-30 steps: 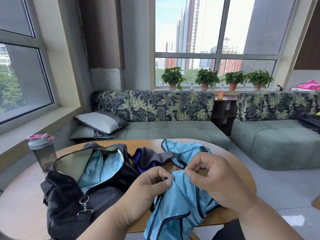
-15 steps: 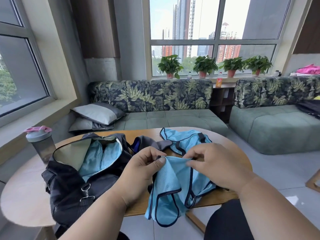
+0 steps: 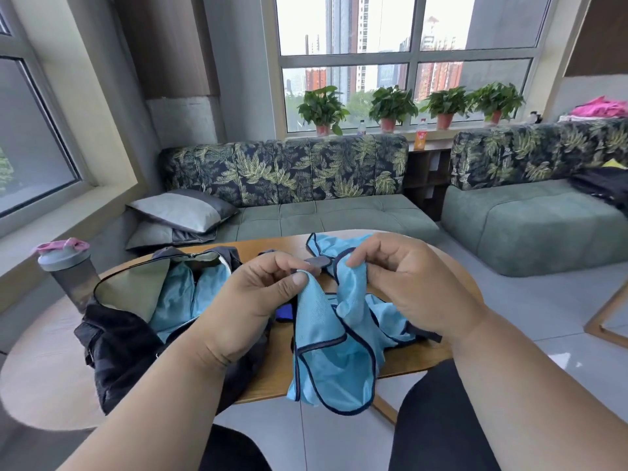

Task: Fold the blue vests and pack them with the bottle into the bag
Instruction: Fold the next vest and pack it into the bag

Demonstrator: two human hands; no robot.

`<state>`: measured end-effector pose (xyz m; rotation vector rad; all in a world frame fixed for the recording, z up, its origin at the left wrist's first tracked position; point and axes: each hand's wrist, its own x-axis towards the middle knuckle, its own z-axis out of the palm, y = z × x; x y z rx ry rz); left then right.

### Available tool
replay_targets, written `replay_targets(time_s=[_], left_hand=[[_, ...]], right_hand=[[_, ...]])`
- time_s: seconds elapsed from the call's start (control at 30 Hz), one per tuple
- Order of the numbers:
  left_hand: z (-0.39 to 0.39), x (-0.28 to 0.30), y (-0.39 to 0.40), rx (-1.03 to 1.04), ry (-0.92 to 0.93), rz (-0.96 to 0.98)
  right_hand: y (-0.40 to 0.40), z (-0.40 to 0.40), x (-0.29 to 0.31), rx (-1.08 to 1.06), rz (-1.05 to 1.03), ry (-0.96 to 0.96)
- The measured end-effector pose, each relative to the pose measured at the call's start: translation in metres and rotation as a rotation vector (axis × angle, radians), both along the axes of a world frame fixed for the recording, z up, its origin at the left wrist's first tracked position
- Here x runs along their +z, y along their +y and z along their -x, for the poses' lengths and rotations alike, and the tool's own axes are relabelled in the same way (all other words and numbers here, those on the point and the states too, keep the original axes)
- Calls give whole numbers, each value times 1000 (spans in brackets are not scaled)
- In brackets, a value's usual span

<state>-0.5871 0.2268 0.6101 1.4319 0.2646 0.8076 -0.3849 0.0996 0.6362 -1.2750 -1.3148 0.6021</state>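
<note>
A light blue vest with dark trim hangs over the near edge of the round wooden table. My left hand pinches its top edge between thumb and fingers. My right hand pinches another part of the same vest a little to the right. A second blue vest lies farther back on the table. The black bag stands open at the left with blue fabric inside. The grey bottle with a pink lid stands left of the bag.
A grey cloth lies between the bag and the far vest. Behind the table runs a green sofa with leaf-print backs and two cushions. A second sofa is at the right. A wooden chair frame stands on the floor at right.
Both hands have lifted the vest a little and moved slightly apart, spreading its top edge. The lower part of the vest hangs lower over the table edge.
</note>
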Motion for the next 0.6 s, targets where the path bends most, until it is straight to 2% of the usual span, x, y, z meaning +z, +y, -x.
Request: replay_targets(time_s=[0.17,0.37,0.6], left_hand=[[-14,-8,-7,-31,61,-147],[-12,-8,-15,-83,6,-1],[-13,-12,-11,-152,-56,124]], right_hand=[[5,11,1,18,-26,-246],[7,16,9,4,-41,-284],[11,16,7,-97,-23,-211]])
